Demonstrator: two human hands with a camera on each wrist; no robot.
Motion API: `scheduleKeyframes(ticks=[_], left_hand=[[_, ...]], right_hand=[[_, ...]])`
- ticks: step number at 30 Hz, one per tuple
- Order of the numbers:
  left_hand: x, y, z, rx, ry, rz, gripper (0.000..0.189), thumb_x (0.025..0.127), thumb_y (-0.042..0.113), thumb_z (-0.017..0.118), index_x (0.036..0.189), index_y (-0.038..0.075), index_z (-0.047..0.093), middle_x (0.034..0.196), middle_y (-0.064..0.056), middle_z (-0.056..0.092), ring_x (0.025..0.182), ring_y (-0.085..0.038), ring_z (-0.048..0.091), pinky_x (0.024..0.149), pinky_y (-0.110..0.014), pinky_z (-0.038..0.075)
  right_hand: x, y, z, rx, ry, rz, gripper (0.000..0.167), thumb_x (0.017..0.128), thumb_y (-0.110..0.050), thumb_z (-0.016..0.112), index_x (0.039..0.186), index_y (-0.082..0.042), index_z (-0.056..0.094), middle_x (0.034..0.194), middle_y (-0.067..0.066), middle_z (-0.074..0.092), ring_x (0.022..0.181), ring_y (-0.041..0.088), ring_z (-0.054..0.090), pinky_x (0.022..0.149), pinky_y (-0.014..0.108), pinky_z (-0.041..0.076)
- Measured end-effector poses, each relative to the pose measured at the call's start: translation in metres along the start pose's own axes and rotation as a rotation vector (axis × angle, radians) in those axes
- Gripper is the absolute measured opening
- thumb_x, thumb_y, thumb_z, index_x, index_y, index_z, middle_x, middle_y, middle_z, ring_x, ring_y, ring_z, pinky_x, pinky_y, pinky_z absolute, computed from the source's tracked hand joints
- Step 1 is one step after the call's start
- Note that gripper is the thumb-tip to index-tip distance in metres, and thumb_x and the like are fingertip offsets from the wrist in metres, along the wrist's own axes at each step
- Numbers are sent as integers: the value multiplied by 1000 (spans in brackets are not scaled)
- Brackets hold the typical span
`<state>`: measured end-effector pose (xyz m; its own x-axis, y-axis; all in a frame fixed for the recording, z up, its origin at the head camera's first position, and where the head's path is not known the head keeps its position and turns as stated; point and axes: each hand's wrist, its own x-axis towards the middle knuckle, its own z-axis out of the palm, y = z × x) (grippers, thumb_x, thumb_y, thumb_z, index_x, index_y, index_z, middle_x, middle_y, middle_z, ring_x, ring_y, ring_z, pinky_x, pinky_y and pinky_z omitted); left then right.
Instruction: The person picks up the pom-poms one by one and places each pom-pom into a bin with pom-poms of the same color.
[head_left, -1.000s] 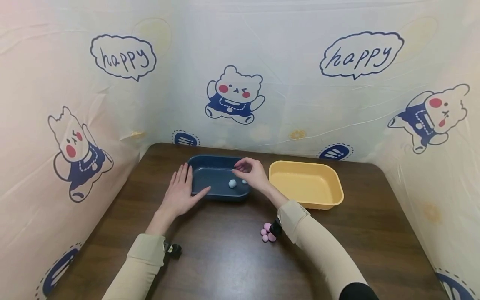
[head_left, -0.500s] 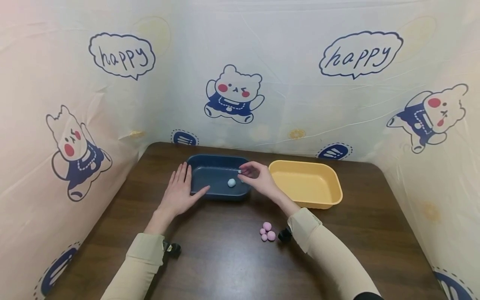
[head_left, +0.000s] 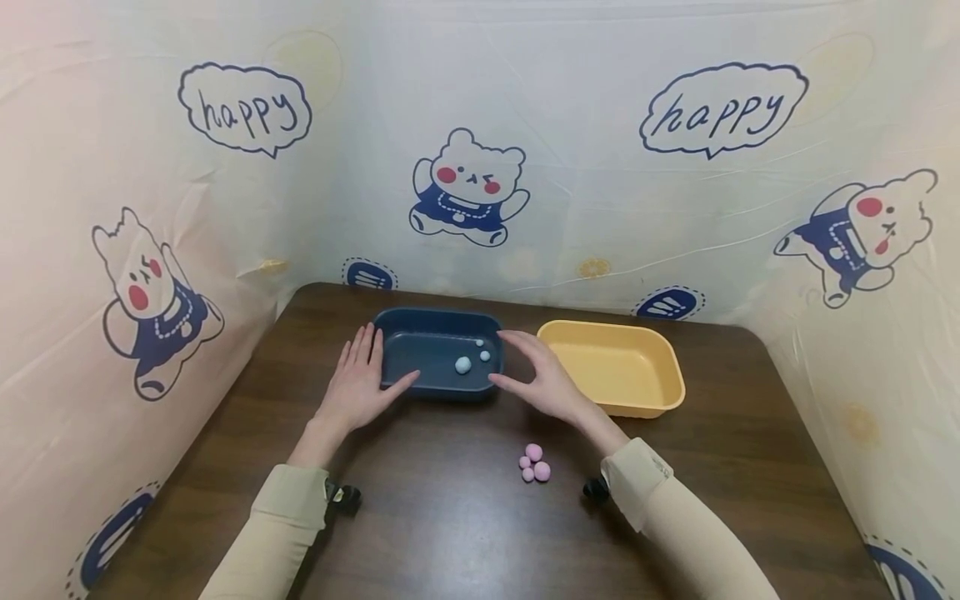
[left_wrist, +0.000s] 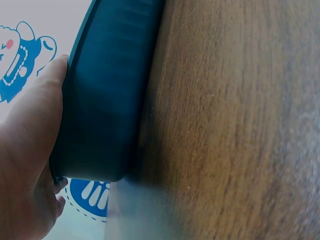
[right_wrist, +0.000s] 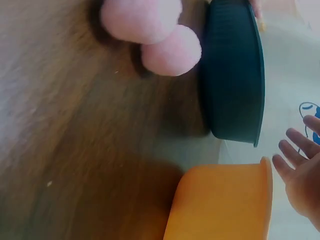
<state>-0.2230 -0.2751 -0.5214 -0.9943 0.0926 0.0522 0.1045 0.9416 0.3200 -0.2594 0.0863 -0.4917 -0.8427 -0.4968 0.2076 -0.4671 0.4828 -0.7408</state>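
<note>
A dark blue plastic tray [head_left: 420, 357] stands at the back of the table with three light blue balls in its right part: a larger one [head_left: 462, 365] and two small ones, the nearer small ball [head_left: 484, 356] among them. My left hand [head_left: 354, 390] rests on the tray's left end, fingers straight along the rim, thumb at the front edge. My right hand [head_left: 547, 383] is at the tray's right end, holding nothing, thumb and fingers spread apart. In the right wrist view, the fingers [right_wrist: 295, 152] are extended. Whether they touch the rim cannot be told.
Right of the blue tray stands a yellow tray [head_left: 600, 362], partly behind the right wrist. Several pink balls [head_left: 534, 452] lie clustered on the brown wooden table [head_left: 435, 508], in front of the trays. A printed curtain [head_left: 585, 192] encloses the table's back and sides.
My right hand has drawn back rightward from over the blue tray and its fingers have spread. A small light blue ball that was at its fingertips lies in the tray. My left hand stays put.
</note>
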Motion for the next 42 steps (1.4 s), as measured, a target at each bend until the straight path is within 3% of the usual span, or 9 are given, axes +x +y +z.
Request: scheduleKeyframes(ticks=[11,17,24,31,42], left_hand=[[0,-2,2,0,-1,1,119,99,85,46,175,-1,13,186,-20,1,173,-45,4,141,-63,7],[2,-2,2,3,-2,0,120,99,86,45,175,0,12,186,-19,0,174,-43,3,141,-63,6],[2,-1,1,-3,1,4,119,99,85,47,175,0,13,186,-20,1,174,-43,3,141,-62,6],[1,0,0,1,5,5,119,99,84,48,175,-1,14,186,-21,2,173,-45,5,141,-63,7],[1,1,1,6,7,1,119,99,85,47,175,-1,14,186,-21,2,174,-44,5,141,-62,7]], right_hand=[[-15,9,-10,-313,9,-38,88,102,-57,68,174,-23,32,180,10,36,167,35,34,137,63,28],[-25,22,-20,-322,12,21,95,102,-56,67,177,-20,21,184,12,25,171,37,23,138,64,21],[-37,39,-34,-378,69,46,94,102,-52,69,175,-11,26,182,18,27,170,41,23,139,64,20],[-50,52,-44,-407,108,62,94,102,-50,71,174,-9,28,180,23,31,169,43,25,138,64,22],[-67,70,-67,-489,124,134,94,103,-52,67,173,-3,28,178,28,29,167,49,23,136,69,18]])
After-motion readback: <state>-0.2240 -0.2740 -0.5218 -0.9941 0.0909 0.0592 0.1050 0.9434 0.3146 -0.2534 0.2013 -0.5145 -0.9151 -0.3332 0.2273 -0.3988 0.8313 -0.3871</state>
